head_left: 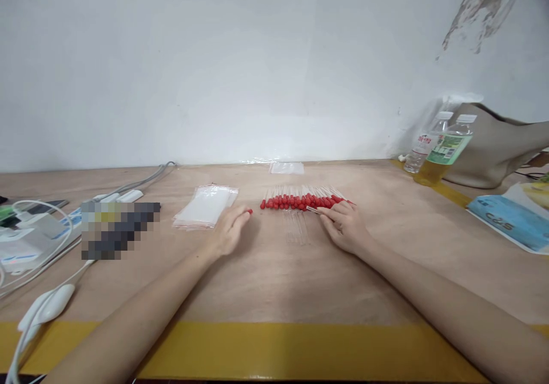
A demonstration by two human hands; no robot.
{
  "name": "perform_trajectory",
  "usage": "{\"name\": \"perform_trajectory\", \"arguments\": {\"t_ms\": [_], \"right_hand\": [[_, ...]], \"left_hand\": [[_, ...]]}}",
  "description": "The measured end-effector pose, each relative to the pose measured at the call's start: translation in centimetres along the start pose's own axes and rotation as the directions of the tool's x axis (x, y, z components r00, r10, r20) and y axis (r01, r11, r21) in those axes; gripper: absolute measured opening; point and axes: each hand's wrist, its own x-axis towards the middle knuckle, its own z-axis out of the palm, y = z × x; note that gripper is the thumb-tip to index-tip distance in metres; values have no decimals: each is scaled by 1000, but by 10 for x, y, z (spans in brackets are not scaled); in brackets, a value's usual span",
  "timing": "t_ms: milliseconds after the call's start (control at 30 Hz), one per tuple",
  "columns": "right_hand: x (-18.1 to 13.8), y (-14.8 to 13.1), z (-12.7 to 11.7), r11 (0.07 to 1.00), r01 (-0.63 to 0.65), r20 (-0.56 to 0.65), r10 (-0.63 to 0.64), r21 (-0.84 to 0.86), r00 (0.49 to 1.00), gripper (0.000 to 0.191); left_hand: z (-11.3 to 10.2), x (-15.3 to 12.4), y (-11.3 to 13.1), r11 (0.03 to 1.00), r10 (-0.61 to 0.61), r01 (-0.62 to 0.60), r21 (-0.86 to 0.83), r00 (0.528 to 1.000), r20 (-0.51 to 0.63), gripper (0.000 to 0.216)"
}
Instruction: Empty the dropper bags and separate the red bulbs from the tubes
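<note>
My left hand [229,230] is beside a stack of clear zip bags [203,206], fingers closed. A small red cap [250,211] shows at its fingertips; whatever else it holds is hidden. Between the thumb and fingers of my right hand [345,225] is a slim clear tube [313,209], its end pointing left. That hand rests by the right end of a row of white sticks with red caps [295,202]. Several clear tubes [295,228] lie side by side just in front of the row.
Another clear bag [286,168] lies by the wall. Power strips and cables [38,241] are on the left, beside a pixelated dark item [115,235]. At right stand two bottles [446,149], a grey bag [489,143] and a blue tissue pack [510,221]. Yellow tape [300,349] lines the front edge.
</note>
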Motion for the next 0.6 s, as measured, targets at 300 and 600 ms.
{"name": "perform_trajectory", "arguments": {"t_ms": [300,600], "right_hand": [[0,-10,7,991,-135,123,132,17,984,12],[3,-24,8,990,-119,162,106,70,981,15]], "left_hand": [[-22,11,-52,946,-241,260,192,964,-115,29],[-12,16,-59,910,-316,347,226,935,-162,23]]}}
